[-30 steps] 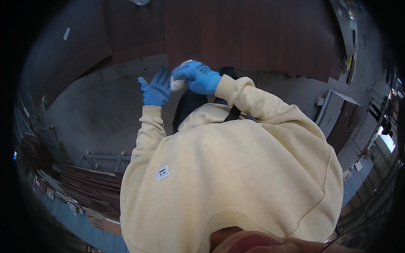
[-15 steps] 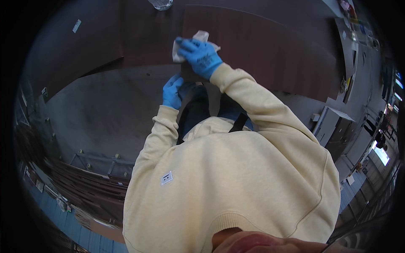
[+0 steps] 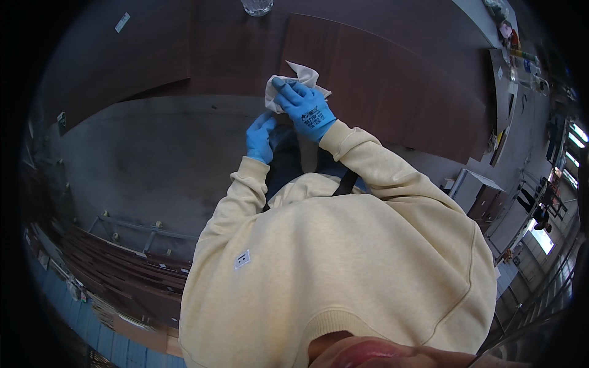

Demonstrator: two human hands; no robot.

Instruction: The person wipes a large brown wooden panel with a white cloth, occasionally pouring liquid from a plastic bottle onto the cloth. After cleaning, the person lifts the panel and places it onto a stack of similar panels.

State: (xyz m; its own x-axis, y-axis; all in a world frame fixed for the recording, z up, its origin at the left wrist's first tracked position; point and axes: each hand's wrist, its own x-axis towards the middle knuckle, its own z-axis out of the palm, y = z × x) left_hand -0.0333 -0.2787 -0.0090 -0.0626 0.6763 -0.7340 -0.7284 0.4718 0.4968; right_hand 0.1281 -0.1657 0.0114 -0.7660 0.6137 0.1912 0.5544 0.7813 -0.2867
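My right hand point(image 3: 308, 112), in a blue glove, presses a crumpled white cloth point(image 3: 303, 73) against the left end of a dark brown wooden panel point(image 3: 380, 86), close to its near edge. The fingers lie bent over the cloth. Just left of it and nearer to me, my left hand point(image 3: 260, 138), also gloved in blue, is closed at the panel's near left corner; its fingertips are partly hidden there. The panel lies flat on a larger dark brown surface point(image 3: 236, 52).
A clear glass container point(image 3: 257, 6) stands at the far edge. On the left lies another dark brown board point(image 3: 135, 58) with a white label. Assorted small items point(image 3: 521, 61) are at the far right. Behind to the left, brown panels point(image 3: 123, 264) are stacked near a metal frame with wheels point(image 3: 147, 228).
My right hand has drawn the cloth toward me, nearer the panel's front edge. My left hand stays by the corner. The whole view has shifted slightly.
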